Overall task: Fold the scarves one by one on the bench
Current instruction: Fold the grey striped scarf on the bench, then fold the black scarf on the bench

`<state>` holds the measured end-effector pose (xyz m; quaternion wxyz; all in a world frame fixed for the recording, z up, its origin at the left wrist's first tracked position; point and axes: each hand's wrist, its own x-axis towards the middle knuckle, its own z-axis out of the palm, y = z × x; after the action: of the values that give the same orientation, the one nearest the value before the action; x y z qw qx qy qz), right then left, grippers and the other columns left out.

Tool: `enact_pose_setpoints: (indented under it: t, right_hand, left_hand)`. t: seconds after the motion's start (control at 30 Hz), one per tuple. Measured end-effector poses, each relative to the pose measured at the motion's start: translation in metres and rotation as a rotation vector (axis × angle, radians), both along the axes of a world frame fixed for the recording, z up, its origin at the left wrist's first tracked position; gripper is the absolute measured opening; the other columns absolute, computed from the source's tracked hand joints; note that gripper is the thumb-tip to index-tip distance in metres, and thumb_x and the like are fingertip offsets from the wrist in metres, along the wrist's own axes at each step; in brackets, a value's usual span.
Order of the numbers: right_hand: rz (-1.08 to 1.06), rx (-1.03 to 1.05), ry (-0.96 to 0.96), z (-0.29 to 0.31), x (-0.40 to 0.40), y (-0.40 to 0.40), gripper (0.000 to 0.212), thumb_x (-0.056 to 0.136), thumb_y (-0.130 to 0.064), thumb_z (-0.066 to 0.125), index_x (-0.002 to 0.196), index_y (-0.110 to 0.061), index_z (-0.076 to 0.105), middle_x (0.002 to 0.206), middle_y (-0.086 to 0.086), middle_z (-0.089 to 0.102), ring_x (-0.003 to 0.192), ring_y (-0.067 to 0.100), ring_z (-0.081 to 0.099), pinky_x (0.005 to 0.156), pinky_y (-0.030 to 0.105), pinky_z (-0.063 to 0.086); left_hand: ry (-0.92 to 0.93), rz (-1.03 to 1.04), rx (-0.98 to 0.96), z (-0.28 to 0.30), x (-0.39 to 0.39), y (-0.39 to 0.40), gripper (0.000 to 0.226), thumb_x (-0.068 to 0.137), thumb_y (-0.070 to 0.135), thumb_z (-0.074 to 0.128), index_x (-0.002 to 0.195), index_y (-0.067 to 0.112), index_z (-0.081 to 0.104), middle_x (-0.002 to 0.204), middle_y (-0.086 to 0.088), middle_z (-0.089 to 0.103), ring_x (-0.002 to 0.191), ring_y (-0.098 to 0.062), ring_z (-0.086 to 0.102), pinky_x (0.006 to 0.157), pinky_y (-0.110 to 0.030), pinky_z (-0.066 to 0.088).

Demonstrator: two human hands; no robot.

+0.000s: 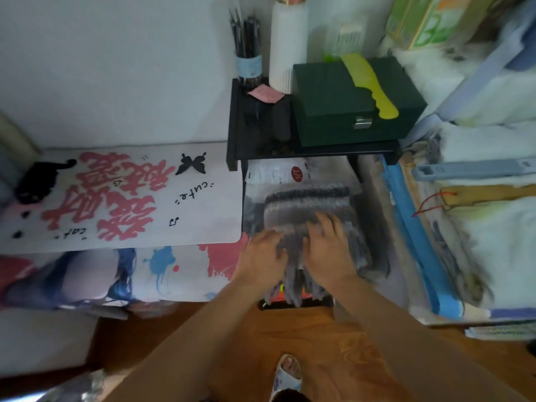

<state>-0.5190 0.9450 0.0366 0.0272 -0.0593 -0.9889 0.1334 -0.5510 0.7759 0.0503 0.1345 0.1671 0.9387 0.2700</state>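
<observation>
A grey striped knitted scarf (307, 203) lies folded on the bench, on top of a clear plastic bag with a red round label (297, 174). Its fringe (293, 288) hangs over the near edge. My left hand (265, 255) rests flat on the scarf's near left part, fingers spread. My right hand (329, 248) lies palm down on the scarf just beside it, fingers straight and pointing away from me. Both hands press the fabric; neither grips it. The picture is motion-blurred.
A black raised shelf (240, 123) stands behind the scarf, carrying a dark green box (342, 111), a yellow-green comb (368, 82), a pen cup (248, 63) and a white bottle (287, 44). A printed white mat (121, 198) lies left. Piled fabrics and a blue strip (417, 242) crowd the right.
</observation>
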Motion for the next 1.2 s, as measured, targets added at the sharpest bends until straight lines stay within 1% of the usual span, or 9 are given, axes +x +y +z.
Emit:
enact_pose_setpoints:
  t: [0.17,0.3,0.43,0.63,0.77,0.9,1.07,1.13,1.2]
  right_hand:
    - [0.15,-0.097,0.027,0.018,-0.003,-0.07,0.032,0.101,-0.025,0.044,0.109,-0.009,0.071,0.134,0.012,0.054,0.13,0.03,0.039,0.113,0.042,0.036]
    - [0.297,-0.169,-0.051,0.016,-0.004,-0.146,0.034,0.097,-0.027,0.038,0.093,-0.016,0.071,0.106,0.004,0.064,0.109,0.026,0.052,0.1,0.039,0.041]
    - [0.479,-0.227,-0.187,0.023,0.021,-0.239,0.026,0.101,-0.021,0.043,0.078,-0.017,0.056,0.092,0.002,0.059,0.098,0.022,0.053,0.09,0.036,0.043]
    - [0.748,-0.148,-0.341,0.02,0.078,-0.384,0.026,0.097,-0.023,0.048,0.102,-0.018,0.073,0.111,0.007,0.068,0.105,0.029,0.058,0.088,0.034,0.047]
    - [0.876,-0.111,-0.444,0.022,0.132,-0.492,0.03,0.101,-0.027,0.044,0.117,-0.023,0.069,0.124,0.004,0.063,0.113,0.026,0.056,0.089,0.033,0.044]
    - [0.911,-0.149,-0.616,0.001,0.208,-0.606,0.03,0.101,-0.027,0.042,0.113,-0.023,0.069,0.124,0.006,0.064,0.111,0.028,0.059,0.085,0.03,0.047]
    - [0.845,-0.194,-0.847,-0.025,0.298,-0.688,0.029,0.104,-0.023,0.043,0.121,-0.022,0.066,0.128,0.007,0.063,0.116,0.027,0.058,0.088,0.029,0.045]
    - [0.801,-0.193,-0.894,-0.031,0.317,-0.703,0.029,0.104,-0.023,0.043,0.122,-0.022,0.066,0.128,0.007,0.063,0.118,0.026,0.056,0.094,0.031,0.045]
    - [0.746,-0.185,-0.89,-0.034,0.323,-0.716,0.029,0.104,-0.022,0.042,0.12,-0.023,0.066,0.127,0.007,0.062,0.116,0.026,0.057,0.095,0.031,0.046]
  left_hand:
    - [-0.178,0.226,-0.007,0.022,0.017,-0.065,0.03,0.099,0.032,0.046,0.118,0.028,0.069,0.11,0.0,0.071,0.102,-0.026,0.067,0.09,-0.039,0.055]
    - [-0.26,0.496,0.076,0.024,0.062,-0.133,0.028,0.099,0.024,0.051,0.119,0.02,0.071,0.12,-0.004,0.071,0.111,-0.026,0.065,0.099,-0.037,0.051]
    - [-0.321,0.867,0.189,0.036,0.138,-0.232,0.028,0.098,0.033,0.053,0.112,0.019,0.073,0.106,-0.001,0.074,0.102,-0.024,0.069,0.087,-0.034,0.057]
    - [-0.365,1.169,0.328,0.034,0.266,-0.37,0.019,0.089,0.021,0.051,0.081,0.022,0.069,0.072,0.002,0.067,0.061,-0.016,0.063,0.062,-0.029,0.053]
    - [-0.401,1.329,0.456,0.023,0.346,-0.438,0.022,0.075,0.03,0.052,0.086,0.028,0.072,0.091,0.001,0.076,0.084,-0.018,0.073,0.074,-0.034,0.059]
    - [-0.401,1.427,0.492,-0.009,0.425,-0.521,0.017,0.078,0.021,0.056,0.085,0.024,0.071,0.085,0.0,0.073,0.071,-0.012,0.068,0.06,-0.026,0.051]
    - [-0.518,1.381,0.306,-0.078,0.5,-0.632,0.017,0.086,0.022,0.058,0.09,0.023,0.074,0.084,0.005,0.071,0.074,-0.012,0.064,0.067,-0.029,0.053]
    - [-0.54,1.314,0.152,-0.093,0.513,-0.664,0.02,0.09,0.027,0.055,0.099,0.024,0.072,0.105,-0.002,0.068,0.089,-0.016,0.064,0.08,-0.033,0.054]
    - [-0.563,1.19,-0.049,-0.108,0.516,-0.695,0.038,0.095,0.028,0.052,0.131,0.024,0.06,0.145,-0.011,0.044,0.128,-0.028,0.049,0.103,-0.037,0.046]
